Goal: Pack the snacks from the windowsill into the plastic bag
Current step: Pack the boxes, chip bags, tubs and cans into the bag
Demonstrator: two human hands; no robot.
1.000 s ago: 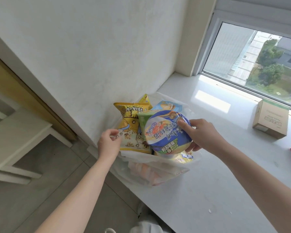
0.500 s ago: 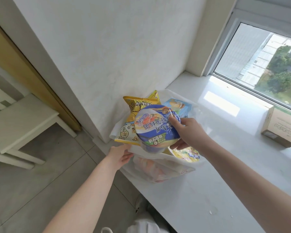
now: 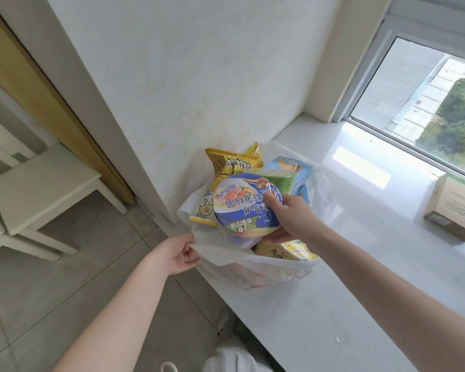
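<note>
The right hand (image 3: pixel 293 221) has its grip on a noodle cup (image 3: pixel 246 208), tilted over the plastic bag (image 3: pixel 253 267). The left hand (image 3: pixel 176 253) pinches the bag's rim on the windowsill (image 3: pixel 360 237).

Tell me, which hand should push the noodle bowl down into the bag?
The right hand, probably. It already grips the noodle bowl above the plastic bag, while the left hand is busy pinching the bag's rim to hold it open.

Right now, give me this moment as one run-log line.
step: bagging | right hand: holds noodle cup over plastic bag | left hand: pinches bag rim | cardboard box: on windowsill
</note>
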